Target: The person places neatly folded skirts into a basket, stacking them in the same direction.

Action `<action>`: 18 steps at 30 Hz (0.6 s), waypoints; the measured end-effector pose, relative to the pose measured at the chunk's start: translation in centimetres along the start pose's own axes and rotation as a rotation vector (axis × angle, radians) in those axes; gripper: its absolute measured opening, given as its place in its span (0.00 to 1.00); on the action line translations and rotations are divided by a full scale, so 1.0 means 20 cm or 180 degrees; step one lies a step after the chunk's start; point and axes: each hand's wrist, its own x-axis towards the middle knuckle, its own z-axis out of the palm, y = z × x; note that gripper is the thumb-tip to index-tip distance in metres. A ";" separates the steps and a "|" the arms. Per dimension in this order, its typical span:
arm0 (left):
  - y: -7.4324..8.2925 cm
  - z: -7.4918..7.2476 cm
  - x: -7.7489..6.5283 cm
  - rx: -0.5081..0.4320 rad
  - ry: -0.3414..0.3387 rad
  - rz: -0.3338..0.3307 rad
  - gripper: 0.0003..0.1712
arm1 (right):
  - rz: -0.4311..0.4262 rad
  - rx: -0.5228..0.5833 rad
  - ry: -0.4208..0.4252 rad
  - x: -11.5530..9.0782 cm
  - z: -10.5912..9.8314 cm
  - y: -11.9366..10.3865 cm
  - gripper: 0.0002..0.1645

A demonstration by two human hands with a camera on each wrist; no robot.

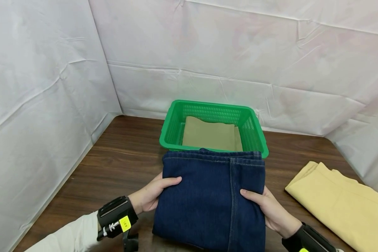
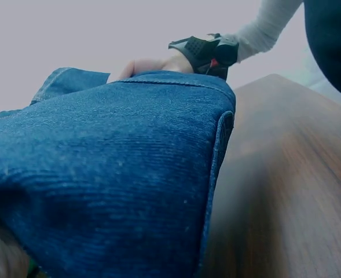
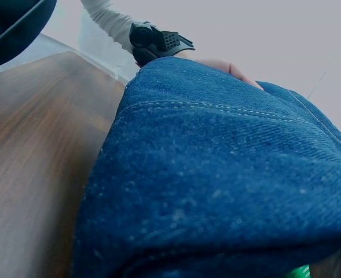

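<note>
Folded dark blue denim jeans [image 1: 201,199] are held up between both hands, their upper edge overlapping the basket's near rim in the head view. My left hand [image 1: 152,192] grips the left side, thumb on top and fingers hidden beneath. On the opposite side my right hand [image 1: 271,210] holds the cloth the same way, its thumb lying near a stitched seam. Beyond the denim stands a green plastic basket [image 1: 167,131] with a folded khaki cloth [image 1: 209,134] inside. In the left wrist view the denim [image 2: 118,174] fills much of the frame, as does the denim [image 3: 216,185] in the right wrist view.
Folded yellow cloth [image 1: 340,203] lies on the brown wooden table [image 1: 113,157] to the right. White sheeting [image 1: 223,52] hangs behind the table and along both sides. The basket sits near the back sheet.
</note>
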 end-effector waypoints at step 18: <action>0.10 0.06 -0.03 0.0222 0.0063 0.0091 0.34 | -0.0126 -0.0100 -0.0085 0.00 0.03 -0.09 0.21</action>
